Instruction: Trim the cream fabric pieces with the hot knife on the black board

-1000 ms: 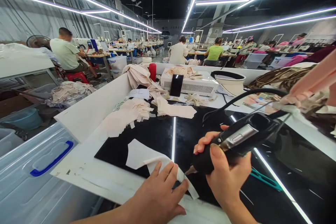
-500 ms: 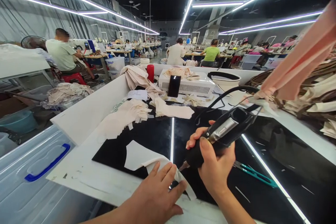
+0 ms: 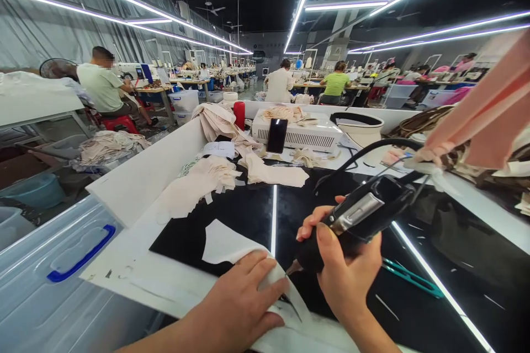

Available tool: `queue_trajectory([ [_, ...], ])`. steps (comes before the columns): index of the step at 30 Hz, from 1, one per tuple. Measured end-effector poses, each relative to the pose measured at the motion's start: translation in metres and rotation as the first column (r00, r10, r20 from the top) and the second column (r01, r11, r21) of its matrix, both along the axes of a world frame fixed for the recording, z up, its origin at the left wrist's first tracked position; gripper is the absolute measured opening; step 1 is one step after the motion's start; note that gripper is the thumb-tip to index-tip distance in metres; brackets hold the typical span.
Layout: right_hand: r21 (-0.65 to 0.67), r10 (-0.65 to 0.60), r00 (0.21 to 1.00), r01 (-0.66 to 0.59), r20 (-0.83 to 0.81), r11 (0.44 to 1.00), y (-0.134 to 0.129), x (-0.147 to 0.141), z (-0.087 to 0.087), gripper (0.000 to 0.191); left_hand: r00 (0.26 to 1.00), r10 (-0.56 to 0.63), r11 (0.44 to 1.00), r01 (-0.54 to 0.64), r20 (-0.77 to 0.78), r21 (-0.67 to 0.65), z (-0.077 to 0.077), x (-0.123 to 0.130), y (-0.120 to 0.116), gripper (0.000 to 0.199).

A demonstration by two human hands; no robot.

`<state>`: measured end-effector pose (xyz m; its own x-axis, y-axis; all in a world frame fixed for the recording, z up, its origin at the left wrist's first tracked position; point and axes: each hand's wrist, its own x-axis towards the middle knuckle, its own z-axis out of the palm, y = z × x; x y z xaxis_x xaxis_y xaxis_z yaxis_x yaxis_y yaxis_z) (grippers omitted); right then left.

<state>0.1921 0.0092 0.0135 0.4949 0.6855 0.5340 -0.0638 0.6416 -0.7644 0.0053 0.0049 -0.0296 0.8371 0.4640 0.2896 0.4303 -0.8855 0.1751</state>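
Observation:
A pale cloth piece [image 3: 226, 242] lies on the black glossy board at the near edge, its right end narrowing to a strip. My left hand [image 3: 248, 292] rests flat over its middle, fingers spread and pressing it down; part of the cloth is hidden under them. My right hand [image 3: 348, 265] is wrapped round a black corded hot knife [image 3: 358, 209], held tilted. Its metal tip [image 3: 295, 267] is at the cloth's edge, just right of my left fingers. A dark curved gap shows between the cloth's main part and the strip beside my left fingertips.
Teal-handled tweezers [image 3: 414, 277] lie right of my right hand. Cream cloth pieces [image 3: 202, 179] are piled at the left back. Behind them stand a phone [image 3: 277, 135] and a white vented box [image 3: 302, 129]. Pink cloth [image 3: 476, 105] hangs by the cable. Several people work farther off.
The hot knife's tip has moved slightly along the cloth's edge. My left fingers have drawn in a little, and the gap beside the strip looks longer. The view has shifted slightly.

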Motion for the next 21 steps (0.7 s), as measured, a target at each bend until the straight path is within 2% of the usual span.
queue_trajectory([
  [11,0.016,0.001,0.999,0.000,-0.053,1.000,0.010,-0.002,0.003,0.038,0.998,0.006,0.998,-0.010,0.065,0.068,-0.008,0.002,-0.001,0.065],
  [16,-0.009,0.028,0.999,-0.028,-0.030,1.000,0.016,-0.005,0.001,0.036,0.995,-0.012,0.996,0.003,0.101,0.089,-0.013,0.003,0.000,0.066],
  [21,-0.019,0.034,0.999,-0.034,-0.017,0.999,0.018,-0.005,0.001,0.035,0.994,0.010,0.997,-0.018,0.112,0.069,-0.009,0.001,0.000,0.066],
])
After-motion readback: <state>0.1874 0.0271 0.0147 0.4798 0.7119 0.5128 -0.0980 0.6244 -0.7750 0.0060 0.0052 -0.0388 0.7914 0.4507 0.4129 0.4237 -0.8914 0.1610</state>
